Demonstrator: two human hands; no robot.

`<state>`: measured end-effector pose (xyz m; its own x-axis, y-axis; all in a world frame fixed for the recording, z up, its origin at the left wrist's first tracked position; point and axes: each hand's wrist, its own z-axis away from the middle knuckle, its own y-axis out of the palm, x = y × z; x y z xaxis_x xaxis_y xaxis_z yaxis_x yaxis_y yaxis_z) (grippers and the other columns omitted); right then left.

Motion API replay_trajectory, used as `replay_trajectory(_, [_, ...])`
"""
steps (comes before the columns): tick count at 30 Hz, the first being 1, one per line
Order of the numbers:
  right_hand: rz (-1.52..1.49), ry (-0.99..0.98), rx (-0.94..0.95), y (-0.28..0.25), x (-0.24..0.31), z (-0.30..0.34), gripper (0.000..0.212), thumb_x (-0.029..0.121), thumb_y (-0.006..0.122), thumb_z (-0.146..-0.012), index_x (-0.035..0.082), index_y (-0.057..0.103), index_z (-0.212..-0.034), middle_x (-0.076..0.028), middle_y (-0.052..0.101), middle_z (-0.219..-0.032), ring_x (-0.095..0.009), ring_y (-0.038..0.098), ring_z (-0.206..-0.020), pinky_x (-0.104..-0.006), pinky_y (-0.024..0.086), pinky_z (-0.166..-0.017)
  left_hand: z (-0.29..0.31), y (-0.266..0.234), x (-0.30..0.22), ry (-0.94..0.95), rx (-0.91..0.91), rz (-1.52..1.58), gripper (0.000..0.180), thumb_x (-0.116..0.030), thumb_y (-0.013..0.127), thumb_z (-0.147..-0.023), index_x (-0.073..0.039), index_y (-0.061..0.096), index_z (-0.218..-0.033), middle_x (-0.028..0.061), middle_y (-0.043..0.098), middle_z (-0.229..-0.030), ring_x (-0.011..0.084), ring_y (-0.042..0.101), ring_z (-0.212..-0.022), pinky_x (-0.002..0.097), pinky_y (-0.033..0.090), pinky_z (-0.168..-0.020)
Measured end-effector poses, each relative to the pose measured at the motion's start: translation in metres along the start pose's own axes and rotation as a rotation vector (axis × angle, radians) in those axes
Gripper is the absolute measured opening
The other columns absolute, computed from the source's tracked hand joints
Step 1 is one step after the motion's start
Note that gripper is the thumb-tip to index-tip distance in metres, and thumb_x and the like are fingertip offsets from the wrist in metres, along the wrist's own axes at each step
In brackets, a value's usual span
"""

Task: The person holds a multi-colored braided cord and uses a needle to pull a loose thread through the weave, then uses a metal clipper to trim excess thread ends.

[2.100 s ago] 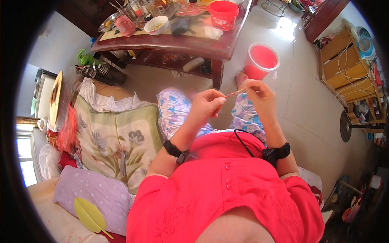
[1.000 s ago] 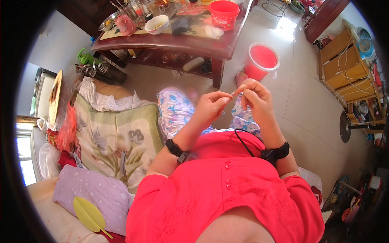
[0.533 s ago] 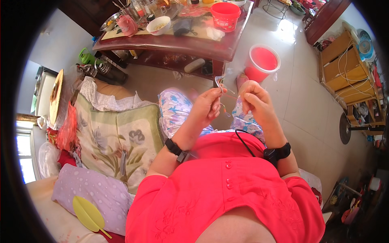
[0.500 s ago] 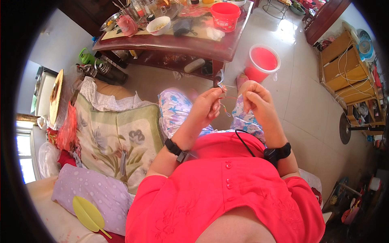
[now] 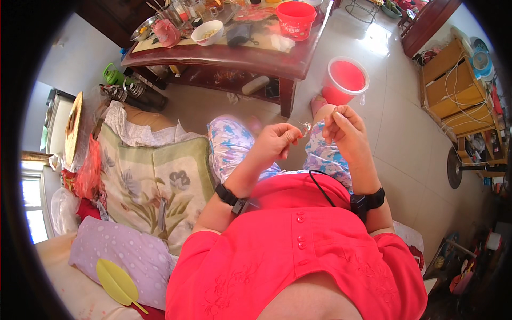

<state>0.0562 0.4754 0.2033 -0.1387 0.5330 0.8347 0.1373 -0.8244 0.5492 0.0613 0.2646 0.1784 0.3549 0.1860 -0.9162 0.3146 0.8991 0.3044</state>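
Over my lap, my left hand (image 5: 276, 142) is closed in a pinch. At its fingertips sticks out a small tuft of thin wire-like strands (image 5: 306, 128), pale with a touch of orange-red; their exact kind is too small to make out. To the right and slightly higher, my right hand (image 5: 345, 131) is raised with thumb and fingers pressed together. Whatever may lie in that pinch is hidden. A short gap parts the two hands, with the tuft in it. Below them are my knees in flowered trousers (image 5: 230, 145).
A dark red table (image 5: 224, 54) stands ahead, bearing a red bucket (image 5: 295, 22), a bowl (image 5: 208, 34) and jars. On the floor past my right hand sits a pink-red tub (image 5: 346, 80). A padded seat cover (image 5: 160, 181) lies left; a wooden cabinet (image 5: 453, 80) stands right.
The coloured strands and grey-blue piece that stood above and hung below my left fingers no longer show there; a small tuft now points right. My left hand has turned and shifted slightly right.
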Motion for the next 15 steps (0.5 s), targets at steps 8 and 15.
replay_trajectory(8, [-0.068,-0.078,-0.016,-0.006,0.001,-0.003,0.006,0.010,0.047,-0.092,0.007,0.052,-0.095,-0.007,0.056,-0.077,-0.016,0.057,-0.060,-0.0257,0.044,-0.048,0.001,0.000,0.001,0.040,-0.031,-0.067,0.019,-0.022,0.063,-0.087,-0.004,0.061,-0.091,-0.0017,0.054,-0.068,0.0041,0.043,-0.041,0.0193,0.034,-0.039])
replay_trajectory(15, [-0.106,-0.078,-0.009,-0.012,-0.001,-0.004,0.007,0.009,0.048,-0.092,0.006,0.054,-0.096,-0.007,0.056,-0.078,-0.016,0.057,-0.060,-0.0256,0.044,-0.048,0.001,0.001,-0.002,0.065,-0.028,-0.117,0.019,-0.022,0.058,-0.089,-0.004,0.062,-0.086,-0.0035,0.052,-0.068,0.0031,0.044,-0.048,0.0172,0.033,-0.043])
